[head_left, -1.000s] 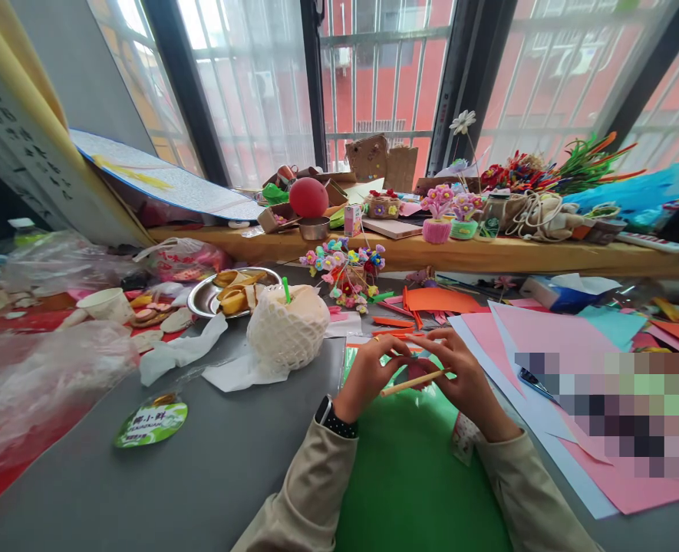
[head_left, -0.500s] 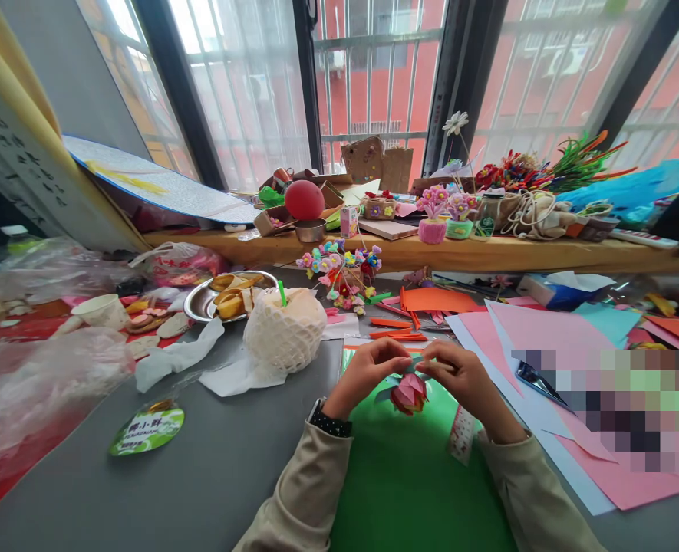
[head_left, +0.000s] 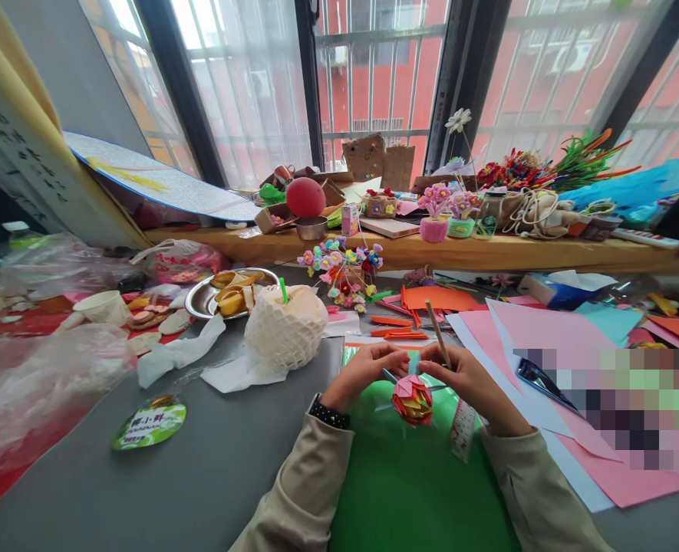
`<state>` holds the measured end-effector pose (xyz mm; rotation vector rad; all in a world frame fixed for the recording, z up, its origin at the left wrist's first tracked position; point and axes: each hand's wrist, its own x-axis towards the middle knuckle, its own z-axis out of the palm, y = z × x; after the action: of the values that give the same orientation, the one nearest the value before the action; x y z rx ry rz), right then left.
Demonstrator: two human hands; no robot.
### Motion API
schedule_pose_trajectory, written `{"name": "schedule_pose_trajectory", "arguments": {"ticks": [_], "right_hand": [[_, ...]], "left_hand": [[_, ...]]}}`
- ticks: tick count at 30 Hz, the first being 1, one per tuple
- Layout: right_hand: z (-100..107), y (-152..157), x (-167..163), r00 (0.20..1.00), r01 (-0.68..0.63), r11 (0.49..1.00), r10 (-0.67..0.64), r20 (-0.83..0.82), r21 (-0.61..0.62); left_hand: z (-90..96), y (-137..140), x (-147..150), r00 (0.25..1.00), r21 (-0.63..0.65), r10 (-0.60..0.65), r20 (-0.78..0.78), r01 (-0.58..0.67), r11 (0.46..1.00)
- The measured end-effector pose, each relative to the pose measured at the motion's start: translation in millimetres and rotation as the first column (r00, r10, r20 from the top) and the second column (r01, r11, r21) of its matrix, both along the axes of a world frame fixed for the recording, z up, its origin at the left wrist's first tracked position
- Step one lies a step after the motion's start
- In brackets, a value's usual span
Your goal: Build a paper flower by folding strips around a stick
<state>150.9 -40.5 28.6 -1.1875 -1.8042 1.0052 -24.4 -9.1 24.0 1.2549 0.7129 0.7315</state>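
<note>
A paper flower [head_left: 413, 400] with pink, red and yellow petals faces me between my hands, above a green mat. Bluish-green paper leaves [head_left: 390, 376] stick out around it. My left hand [head_left: 365, 373] is closed at the flower's left, its fingers curled beside a leaf; the exact grip is partly hidden. My right hand [head_left: 459, 379] is closed on the other side, fingertips near the flower's back. From between its fingers rises a thin brown stick [head_left: 437, 330]; whether it joins the flower is hidden.
The green mat [head_left: 408, 483] lies under my forearms, with a printed strip [head_left: 463, 431] on it. Pink paper sheets [head_left: 535, 330] spread at right. At left stand a netted coconut [head_left: 287, 333] with a straw and a metal bowl [head_left: 192, 303]. Orange paper pieces [head_left: 397, 333] lie beyond my hands.
The flower has turned so that its layered petals face me more. A brown stick now shows upright from my right hand. Both hands stay close together over the mat.
</note>
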Motion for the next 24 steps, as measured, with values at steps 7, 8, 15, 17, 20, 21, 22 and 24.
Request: {"name": "schedule_pose_trajectory", "arguments": {"ticks": [7,8,15,17,20,21,22,24], "right_hand": [[3,-1,-1,0.998,-0.028,0.999,0.029,0.054,-0.015],[3,-1,-2,0.997,-0.024,1.0,0.025,0.069,-0.012],[2,0,-1,0.986,0.006,0.999,-0.012,0.168,0.032],[0,1,-1,0.982,0.012,0.999,-0.019,0.189,0.04],[-2,2,-1,0.973,0.029,0.998,-0.043,0.227,0.064],[-3,2,-1,0.969,0.033,0.997,-0.049,0.242,0.07],[-3,3,-1,0.966,0.033,0.997,-0.05,0.252,0.072],[-3,3,-1,0.964,0.027,0.997,-0.044,0.264,0.07]], "left_hand": [[2.0,0,-4,0.99,0.009,-0.076,-0.118,0.078,0.997],[1.2,0,-5,0.988,0.029,-0.078,-0.131,0.083,0.996],[-6.6,4,-4,0.983,0.058,-0.104,-0.154,0.114,0.992],[-8.2,4,-3,0.983,0.065,-0.095,-0.156,0.106,0.992],[-11.3,5,-1,0.986,0.103,-0.051,-0.161,0.068,0.992],[-12.4,6,-1,0.986,0.123,-0.035,-0.164,0.056,0.991],[-13.5,6,0,0.985,0.144,-0.022,-0.17,0.047,0.989],[-15.1,6,0,0.982,0.18,-0.003,-0.186,0.037,0.983]]}}
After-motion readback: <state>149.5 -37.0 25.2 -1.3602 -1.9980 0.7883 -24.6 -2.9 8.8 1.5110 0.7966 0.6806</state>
